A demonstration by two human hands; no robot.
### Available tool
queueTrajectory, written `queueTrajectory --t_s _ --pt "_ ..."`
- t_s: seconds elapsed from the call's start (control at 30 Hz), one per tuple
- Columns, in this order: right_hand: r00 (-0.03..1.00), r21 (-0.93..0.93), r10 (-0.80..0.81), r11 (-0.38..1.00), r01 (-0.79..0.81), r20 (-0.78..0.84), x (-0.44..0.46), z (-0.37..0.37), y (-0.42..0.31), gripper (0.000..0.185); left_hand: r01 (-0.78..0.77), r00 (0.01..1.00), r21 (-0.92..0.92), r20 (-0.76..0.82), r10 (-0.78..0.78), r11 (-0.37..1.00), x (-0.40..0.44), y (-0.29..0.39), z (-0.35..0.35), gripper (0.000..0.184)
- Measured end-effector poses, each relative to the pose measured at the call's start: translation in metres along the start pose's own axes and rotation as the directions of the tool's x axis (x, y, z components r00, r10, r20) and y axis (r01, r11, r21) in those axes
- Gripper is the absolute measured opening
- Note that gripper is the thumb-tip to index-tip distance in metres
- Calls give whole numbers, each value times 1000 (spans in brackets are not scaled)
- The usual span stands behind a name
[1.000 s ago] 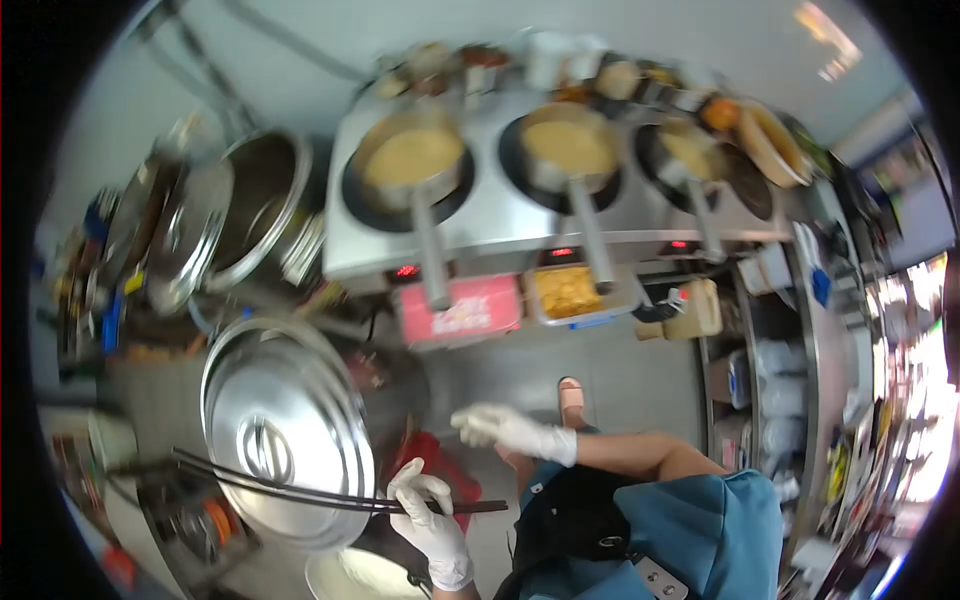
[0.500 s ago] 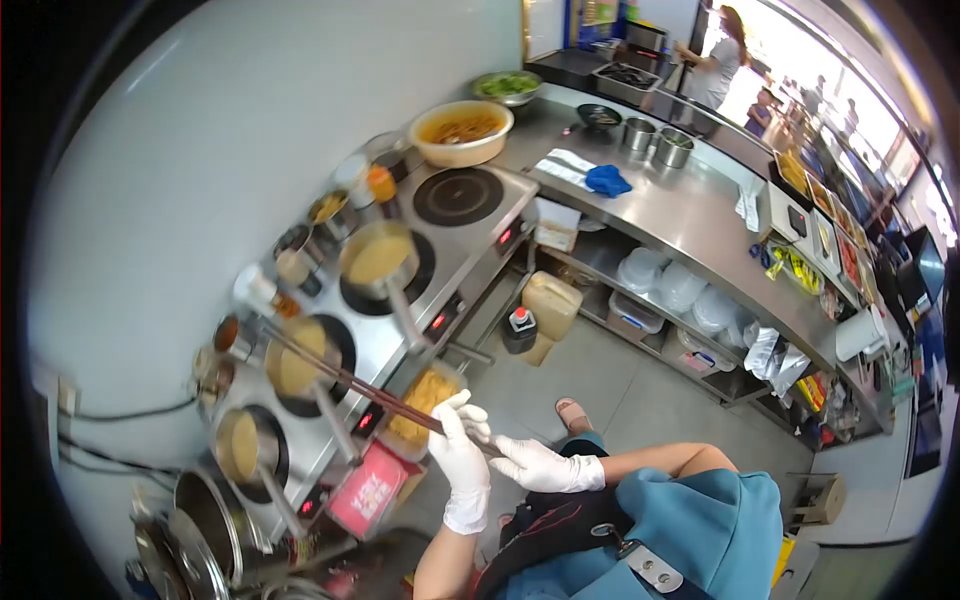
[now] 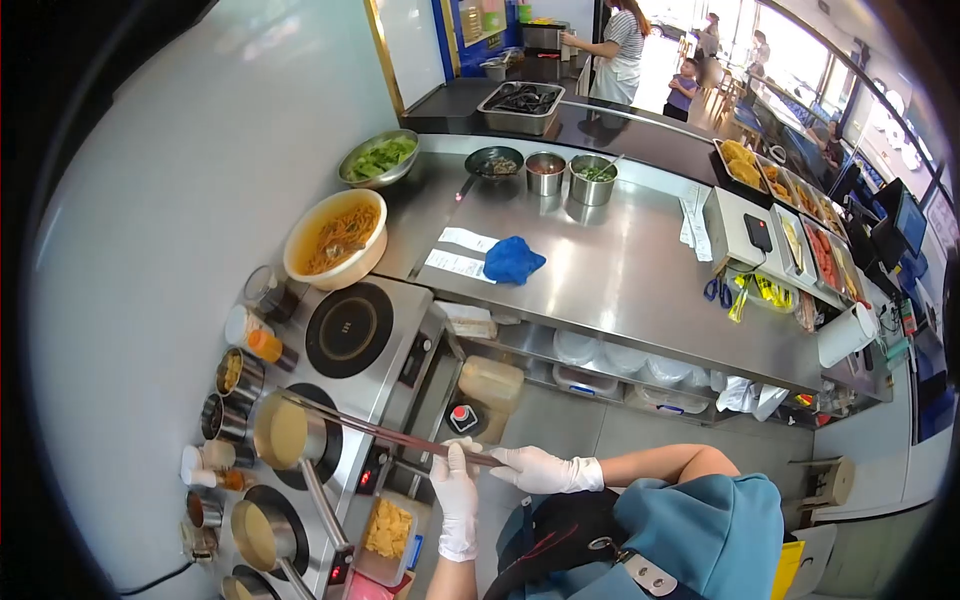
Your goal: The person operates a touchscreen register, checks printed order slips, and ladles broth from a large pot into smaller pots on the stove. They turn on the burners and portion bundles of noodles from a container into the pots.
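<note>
Long reddish-brown chopsticks [image 3: 390, 434] run from my hands out over the stove. My left hand [image 3: 457, 505], in a white glove, is closed around them near their back part. At their rear end, the fingers of my right hand [image 3: 545, 470], gloved too, close on them. The tips reach the far rim of a saucepan [image 3: 312, 480] of pale yellowish liquid; whether they touch it I cannot tell. A second saucepan [image 3: 259, 535] with similar liquid stands nearer me, and part of a third saucepan [image 3: 243, 588] shows at the bottom edge.
A bare burner [image 3: 349, 330] lies beyond the pans. Past it stand a white bowl of noodles [image 3: 337, 240] and a metal bowl of greens [image 3: 380, 160]. Jars and tins line the wall. A blue cloth [image 3: 513, 260] and paper slips [image 3: 460, 265] lie on the steel counter [image 3: 620, 280]. People stand beyond.
My view has swung towards the counter, so the stove appears lower. The chopstick tips have shifted from over the middle saucepan to the farthest one. Both hands stay on the chopsticks.
</note>
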State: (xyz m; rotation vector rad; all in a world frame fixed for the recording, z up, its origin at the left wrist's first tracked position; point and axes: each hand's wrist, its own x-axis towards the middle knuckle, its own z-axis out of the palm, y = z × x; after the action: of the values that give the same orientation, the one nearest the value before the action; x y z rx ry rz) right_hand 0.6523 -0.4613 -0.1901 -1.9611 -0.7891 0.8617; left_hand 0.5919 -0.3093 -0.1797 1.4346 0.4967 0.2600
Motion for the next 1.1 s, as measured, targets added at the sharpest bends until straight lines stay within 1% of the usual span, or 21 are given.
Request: queueTrajectory --t_s 0.07,0.1,0.2,0.27,0.33,0.37,0.5,0.53,0.57,0.63,0.67,0.73,0.8,0.83,0.87,0.93,0.97,1.0,1.03,1.07,1.1 --pt "970 -27 -198 980 196 -143 10 -3 9 40 126 991 -145 -35 -132 981 13 4 7 21" --pt "946 -32 -225 974 224 -233 11 -1 12 44 140 986 -127 -72 -150 982 20 7 11 21" --pt "924 -28 -234 971 237 -301 17 -8 12 48 165 985 -108 -40 -170 980 38 9 13 22" --pt "938 -63 -189 982 178 -290 16 -16 2 48 151 988 -98 1 -151 984 50 8 16 19" --pt "938 -93 -129 990 104 -321 16 -18 4 47 153 984 -137 108 -139 979 56 10 23 18" --pt "937 -100 -127 990 100 -327 15 -18 6 47 103 982 -143 175 -77 984 57 11 27 20" --pt "924 27 -58 997 73 -378 14 -38 0 54 82 966 -132 254 -46 988 74 0 44 21" --pt "921 81 -39 994 76 -387 15 -42 -2 55 132 962 -110 253 -101 985 82 0 47 19" --pt "929 81 -44 994 79 -368 18 -45 1 55 182 959 -96 238 -155 979 91 -1 49 19" --pt "846 -11 -240 964 267 -477 33 -49 9 59 145 976 -93 174 -128 985 123 6 48 18" --pt "874 5 -267 956 294 -406 38 -52 15 59 110 985 -74 142 -99 991 144 8 40 17" --pt "944 197 -58 972 127 -326 47 -78 34 53 -108 994 159 40 102 981 216 1 17 15" --pt "952 260 90 966 -11 -292 56 -103 51 49 -8 995 314 -92 39 949 280 33 -7 17" --pt "955 272 95 962 -15 -283 61 -114 64 46 -5 985 551 -143 101 834 327 30 -30 21" --pt "963 265 79 964 -8 -257 69 -132 68 46 24 972 752 -171 161 659 369 26 -51 25" --pt "944 272 273 937 -217 -186 76 -163 65 43 87 987 931 -130 98 356 405 76 -53 28" --pt "949 320 222 936 -144 -223 81 -174 67 38 91 984 959 -128 125 267 427 78 -59 29" --pt "939 337 240 930 -149 -248 86 -187 67 38 73 984 982 -100 150 176 456 82 -63 31" --pt "948 299 232 940 -162 -216 90 -202 66 36 35 977 979 -76 197 200 467 91 -60 33" --pt "950 269 235 947 -176 -207 90 -217 69 35 92 966 949 -158 205 300 488 89 -60 34" --pt "946 294 241 940 -172 -217 89 -224 77 35 146 966 939 -204 162 310 491 105 -45 33"
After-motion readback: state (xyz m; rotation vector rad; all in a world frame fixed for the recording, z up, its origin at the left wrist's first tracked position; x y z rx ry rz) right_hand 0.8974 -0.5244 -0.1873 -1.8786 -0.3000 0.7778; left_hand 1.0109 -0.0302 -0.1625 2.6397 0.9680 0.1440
